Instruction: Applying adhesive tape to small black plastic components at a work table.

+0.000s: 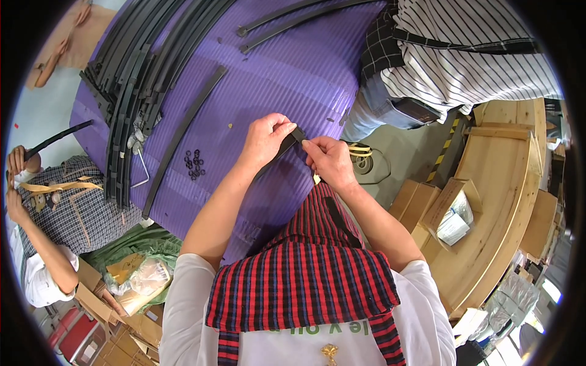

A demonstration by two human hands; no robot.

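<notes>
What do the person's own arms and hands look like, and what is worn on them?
The left hand and right hand are ungloved, with nothing visible around the wrists. Short white sleeves leave the forearms bare.

So the tabletop (262, 82) is this loud purple, ribbed with lines, and the held strip (297, 133) is plain black, same as the loose strips (177, 135). Apron (300, 287) has red, black and blue stripes over a white tee (287, 351) with green lettering (314, 329); the co-worker's shirt (464, 27) is white with thin black stripes, and the floor tape (444, 149) goes yellow-and-black.
</notes>
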